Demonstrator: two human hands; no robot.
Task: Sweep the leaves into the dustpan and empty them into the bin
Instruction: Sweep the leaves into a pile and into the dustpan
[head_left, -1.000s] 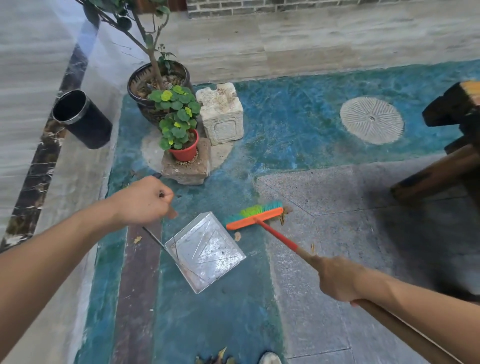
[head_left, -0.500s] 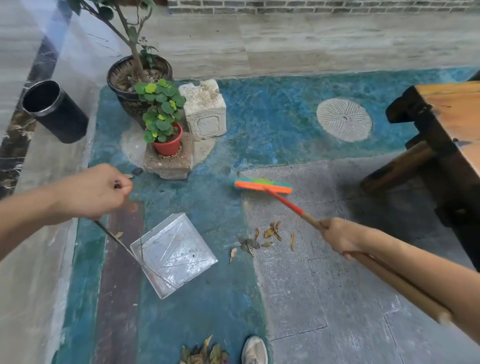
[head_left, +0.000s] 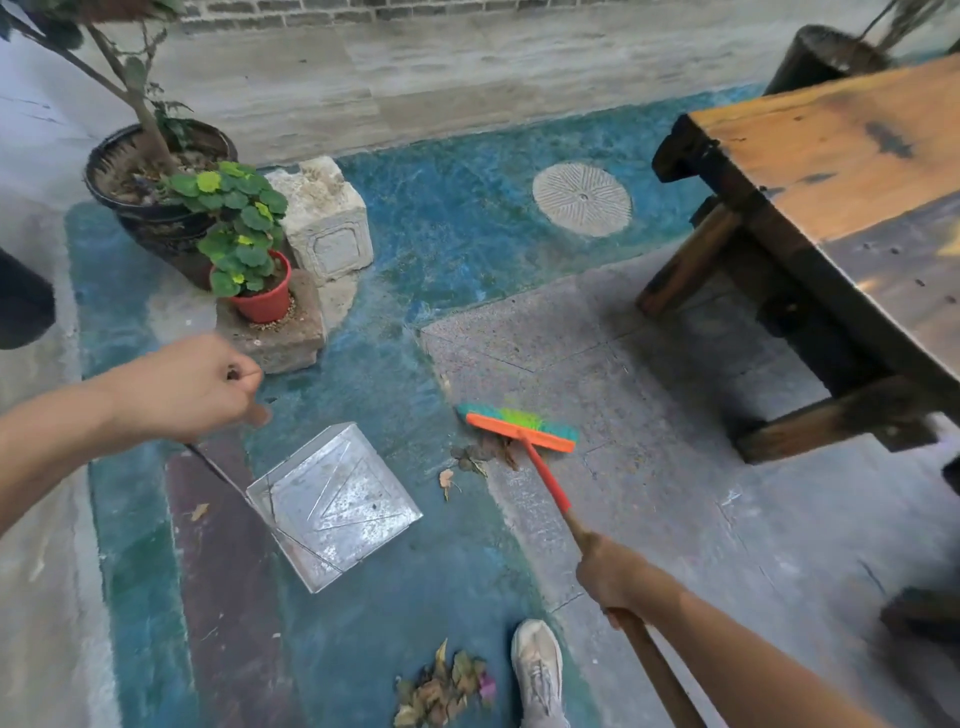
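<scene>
Blue floor, leaves between dustpan and broom, plant in pot

Red flowerpot sits on a stone slab.

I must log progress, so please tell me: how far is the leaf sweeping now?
Done: nothing yet; the dustpan holds no leaves. In hand: the left hand grips its handle, the right hand holds the broom against a small clump of leaves near the pan. Left: sweep that clump in, then the leaf pile by the shoe, then empty into the bin.
</scene>
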